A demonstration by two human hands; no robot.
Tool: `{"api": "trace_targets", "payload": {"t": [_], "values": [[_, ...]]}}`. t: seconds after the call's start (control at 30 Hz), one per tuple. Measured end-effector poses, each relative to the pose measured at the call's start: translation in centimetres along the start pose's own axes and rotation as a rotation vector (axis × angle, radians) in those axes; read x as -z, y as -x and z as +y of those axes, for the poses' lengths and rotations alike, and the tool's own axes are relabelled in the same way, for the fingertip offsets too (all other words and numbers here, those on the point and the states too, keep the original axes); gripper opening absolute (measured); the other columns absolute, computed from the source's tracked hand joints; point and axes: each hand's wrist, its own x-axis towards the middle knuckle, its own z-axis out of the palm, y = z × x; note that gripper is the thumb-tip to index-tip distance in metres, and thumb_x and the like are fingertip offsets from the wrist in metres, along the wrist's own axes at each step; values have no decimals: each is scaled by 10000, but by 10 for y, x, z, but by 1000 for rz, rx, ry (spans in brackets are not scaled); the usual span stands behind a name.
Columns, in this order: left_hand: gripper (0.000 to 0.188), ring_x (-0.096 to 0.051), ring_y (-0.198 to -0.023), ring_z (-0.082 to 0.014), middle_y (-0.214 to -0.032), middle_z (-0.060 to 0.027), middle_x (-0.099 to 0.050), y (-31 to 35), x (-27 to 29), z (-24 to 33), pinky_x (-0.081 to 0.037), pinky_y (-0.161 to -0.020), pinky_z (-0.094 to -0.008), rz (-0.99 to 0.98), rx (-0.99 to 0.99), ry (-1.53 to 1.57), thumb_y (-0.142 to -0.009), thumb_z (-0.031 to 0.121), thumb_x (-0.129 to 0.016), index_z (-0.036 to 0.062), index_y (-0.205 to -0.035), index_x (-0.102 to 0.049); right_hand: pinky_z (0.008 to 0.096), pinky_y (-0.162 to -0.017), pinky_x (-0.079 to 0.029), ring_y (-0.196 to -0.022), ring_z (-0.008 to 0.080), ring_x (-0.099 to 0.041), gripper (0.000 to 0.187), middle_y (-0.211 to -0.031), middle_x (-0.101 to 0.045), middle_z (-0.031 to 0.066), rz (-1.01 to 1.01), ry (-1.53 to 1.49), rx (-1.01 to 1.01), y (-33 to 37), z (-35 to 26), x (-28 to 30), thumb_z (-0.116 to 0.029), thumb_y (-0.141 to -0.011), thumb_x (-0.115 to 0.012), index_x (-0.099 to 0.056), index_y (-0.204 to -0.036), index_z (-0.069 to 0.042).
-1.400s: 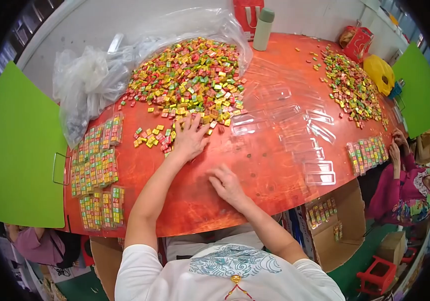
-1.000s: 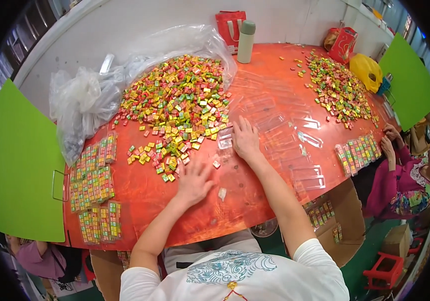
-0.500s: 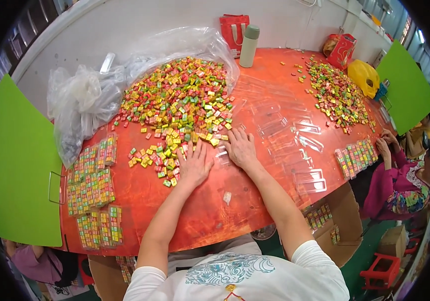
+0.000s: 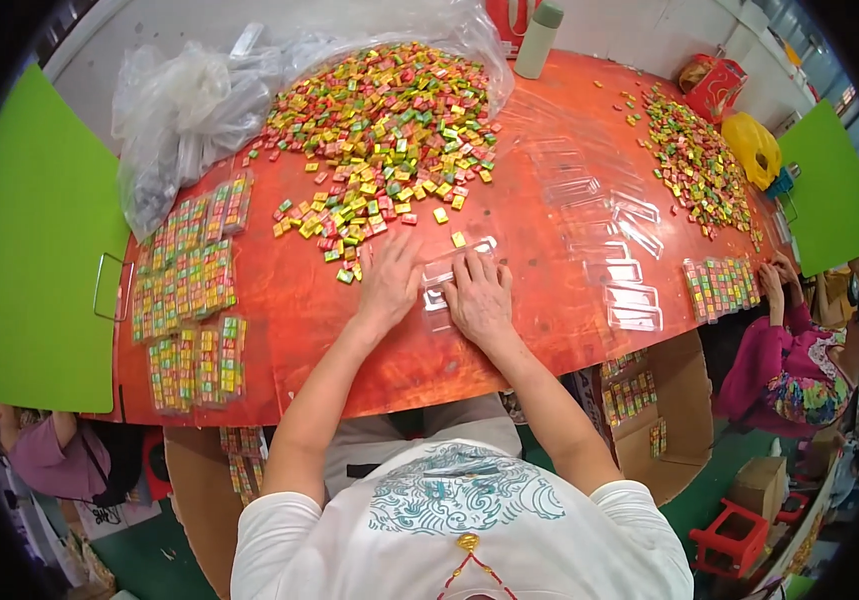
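Two clear plastic pieces lie before me: a tray [image 4: 439,270] and a smaller-looking piece beneath it [image 4: 436,317], perhaps joined; I cannot tell. My right hand [image 4: 482,303] has its fingers bent over the tray's right part, gripping it against the table. At the tray's left end rests my left hand [image 4: 389,285], fingers stretched forward and apart, holding nothing. Beyond the hands spreads a large heap of small wrapped candies [image 4: 379,130] in yellow, red and green, with loose ones reaching near my left fingertips. A single yellow candy [image 4: 458,240] sits just beyond the tray.
Filled candy trays [image 4: 184,285] are stacked at the left. Empty clear trays [image 4: 589,225] lie to the right on the red table [image 4: 349,385]. Plastic bags [image 4: 174,120], a flask [image 4: 539,40] and green boards [image 4: 34,250] surround it. A co-worker [image 4: 789,350] sits at right near another candy heap [image 4: 699,165].
Both hands have drawn back from the candy heap toward me. The clear tray is now under my right fingers, and the head view has tilted downward.
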Motion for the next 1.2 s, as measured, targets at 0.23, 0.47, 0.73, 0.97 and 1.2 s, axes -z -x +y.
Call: {"api": "trace_targets", "payload": {"t": [0.23,0.47,0.73,0.97,1.2], "values": [[693,-250,-1495,-345,-1607,-163,-291,64,11,26,-151,-1144,-652,-98,21,-33,-943,366,-569,94,-1540,-345,507,-1036,-334,-1298,286,-472,407,-1387,-536,147,2,-316,-80,9,-17,6,-253,-932,-583,-582,-1299,-77],[795,-231,-1500,-388,-1625,-190,-228,74,5,36,-144,-1131,-720,-157,-37,-119,-904,456,-623,62,-1535,-344,462,-1022,-343,-1238,266,-524,306,-1332,-570,100,-14,-254,-91,7,14,8,-176,-934,-598,-631,-1226,-91],[753,-305,-1465,-367,-1544,-194,-370,95,22,18,-147,-1135,-706,-200,-67,-173,-888,428,-648,66,-1501,-404,429,-992,-361,-1156,246,-579,280,-1259,-605,93,-3,-352,94,26,-11,23,-124,-912,-621,-631,-1189,-89],[773,-275,-1457,-403,-1582,-229,-286,102,31,-1,-180,-1139,-673,27,150,-9,-926,411,-602,36,-1538,-316,445,-1047,-374,-1262,333,-519,372,-1406,-525,172,-12,-476,-46,28,-12,18,-130,-963,-584,-577,-1327,-55],[698,-335,-1422,-422,-1543,-265,-343,107,35,7,-211,-1144,-601,-51,165,136,-959,365,-554,20,-1524,-335,461,-1074,-381,-1277,389,-499,401,-1447,-480,205,-57,-625,-82,21,-34,9,-123,-979,-563,-542,-1368,-26]]}}
